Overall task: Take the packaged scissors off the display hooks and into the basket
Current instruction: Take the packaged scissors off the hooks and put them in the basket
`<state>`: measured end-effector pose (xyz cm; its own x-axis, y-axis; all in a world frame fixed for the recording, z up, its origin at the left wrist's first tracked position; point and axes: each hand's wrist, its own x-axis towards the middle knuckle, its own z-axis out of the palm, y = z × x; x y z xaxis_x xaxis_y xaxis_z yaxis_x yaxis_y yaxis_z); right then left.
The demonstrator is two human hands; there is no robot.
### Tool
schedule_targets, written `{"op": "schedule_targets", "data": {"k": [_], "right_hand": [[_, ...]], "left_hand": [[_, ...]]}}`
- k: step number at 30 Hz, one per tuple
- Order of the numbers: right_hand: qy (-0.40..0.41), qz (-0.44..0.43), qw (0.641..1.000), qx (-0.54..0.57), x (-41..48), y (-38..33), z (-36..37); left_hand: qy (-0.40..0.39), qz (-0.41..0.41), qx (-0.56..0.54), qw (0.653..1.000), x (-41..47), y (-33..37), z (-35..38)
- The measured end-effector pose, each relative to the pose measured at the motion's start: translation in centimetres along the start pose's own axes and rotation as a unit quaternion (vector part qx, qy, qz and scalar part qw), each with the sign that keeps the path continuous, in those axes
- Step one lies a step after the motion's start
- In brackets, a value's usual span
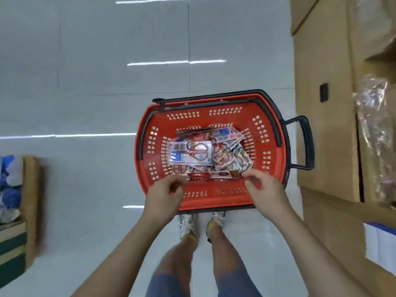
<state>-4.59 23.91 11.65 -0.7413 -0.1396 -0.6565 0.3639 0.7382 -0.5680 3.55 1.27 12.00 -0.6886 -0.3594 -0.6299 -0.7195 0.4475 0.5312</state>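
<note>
A red plastic basket [267, 133] with black handles stands on the floor in front of my feet. Several packaged scissors [192, 154] with red handles lie piled inside it. Over the near side of the basket I hold one more pack of scissors [216, 175] flat between both hands. My left hand [166, 195] pinches its left end and my right hand [264, 188] pinches its right end. The display hooks are out of view.
Large cardboard boxes [321, 61] stand close to the right of the basket, some holding clear plastic wrap. A low box [30, 189] with blue and white goods sits at the left. Glossy grey floor tiles [107, 61] stretch ahead.
</note>
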Motion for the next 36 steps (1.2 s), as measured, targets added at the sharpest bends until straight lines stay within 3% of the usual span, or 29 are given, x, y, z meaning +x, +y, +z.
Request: {"op": "schedule_targets", "data": {"k": [5, 10, 14, 16, 19, 21, 23, 26, 30, 33, 36], "right_hand": [[-0.056, -0.013, 0.98, -0.192, 11.7, 5.7, 5.2], [-0.122, 0.014, 0.937, -0.327, 19.5, 10.4, 10.6], [-0.085, 0.043, 0.925, -0.368, 21.6, 12.7, 13.3], [-0.062, 0.02, 0.945, -0.321, 22.4, 13.0, 13.5], [-0.007, -0.001, 0.996, -0.09, 23.1, 11.6, 12.1], [0.049, 0.027, 0.994, 0.09, 23.9, 10.9, 10.9], [0.074, 0.079, 0.977, 0.185, 25.1, 10.8, 11.0], [0.006, 0.146, 0.975, 0.17, 26.4, 10.3, 13.3], [-0.105, 0.164, 0.974, 0.114, 27.0, 9.3, 17.9], [-0.08, 0.151, 0.978, 0.122, 27.6, 9.2, 20.3], [-0.074, 0.127, 0.983, 0.107, 27.7, 9.0, 21.5]], "left_hand": [[-0.108, -0.013, 0.099, 0.989, 10.9, -4.3, 8.7], [-0.178, 0.055, 0.231, 0.955, 19.4, -8.2, 16.1], [-0.208, 0.047, 0.27, 0.939, 21.9, -11.0, 19.8], [-0.187, 0.047, 0.256, 0.947, 22.5, -11.8, 20.5], [-0.121, 0.058, 0.149, 0.98, 23.2, -11.7, 19.5], [-0.068, 0.045, 0.07, 0.994, 24.0, -11.1, 18.0], [-0.003, -0.024, -0.002, 1.0, 25.5, -11.3, 16.5], [0.054, -0.129, -0.055, 0.989, 27.7, -12.6, 15.3], [0.041, -0.184, -0.054, 0.981, 28.7, -14.1, 15.3], [0.066, -0.223, -0.054, 0.971, 28.7, -14.7, 15.8], [0.03, -0.287, -0.119, 0.95, 27.6, -14.9, 17.0]]}}
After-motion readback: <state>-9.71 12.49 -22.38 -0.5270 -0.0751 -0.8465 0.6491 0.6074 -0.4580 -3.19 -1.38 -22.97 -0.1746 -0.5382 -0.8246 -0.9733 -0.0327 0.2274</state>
